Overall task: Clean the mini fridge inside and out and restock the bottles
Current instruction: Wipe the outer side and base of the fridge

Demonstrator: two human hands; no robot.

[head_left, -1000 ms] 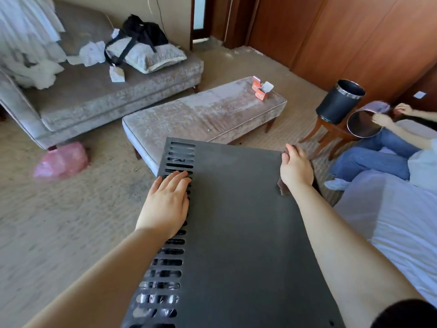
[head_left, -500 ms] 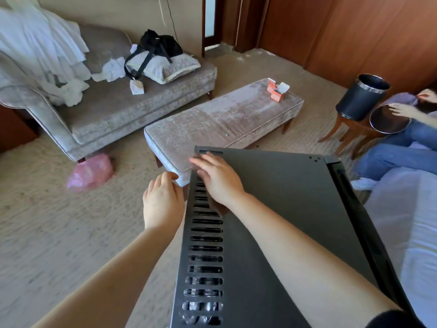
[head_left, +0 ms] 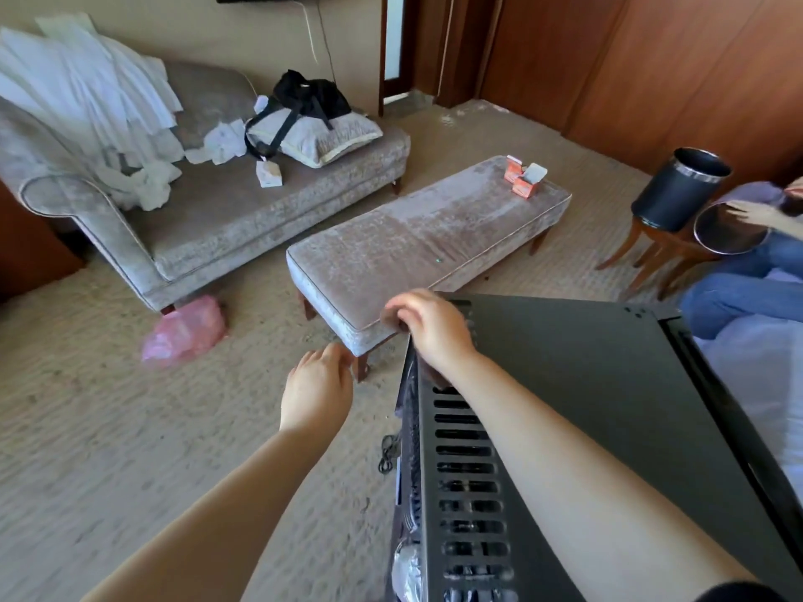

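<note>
**Right hand with cloth on the fridge's far corner, left hand free**

Carpeted floor [head_left: 108, 449] fills most of the view. A grey sofa [head_left: 260, 210] stands at the back left with white linens [head_left: 87, 102] heaped on its arm end, plus a pillow [head_left: 321, 139] and a black bag [head_left: 313, 95] on top of it. The mini fridge [head_left: 586, 406] is lower right, a black box on the carpet between the bench [head_left: 413, 249] and the white-sheeted bed [head_left: 760, 384]. Its slotted vent panel faces up along the left edge. The grey upholstered bench runs from centre towards the upper right, and two small orange boxes [head_left: 523, 176] sit at its far end. A second person in jeans [head_left: 747, 293] sits far right, holding a round metal-rimmed bin. A black bin [head_left: 678, 189] stands on a wooden stool [head_left: 652, 249] just beside them. A pink plastic bag [head_left: 184, 332] lies on the carpet by the sofa leg.

Hands: the right hand [head_left: 434, 330] has its fingers curled over the fridge's far left corner, gripping a dark cloth [head_left: 389, 318] against it. The left hand [head_left: 317, 388] hovers over the carpet just left of the fridge, fingers loosely bent, holding nothing and touching nothing.
</note>
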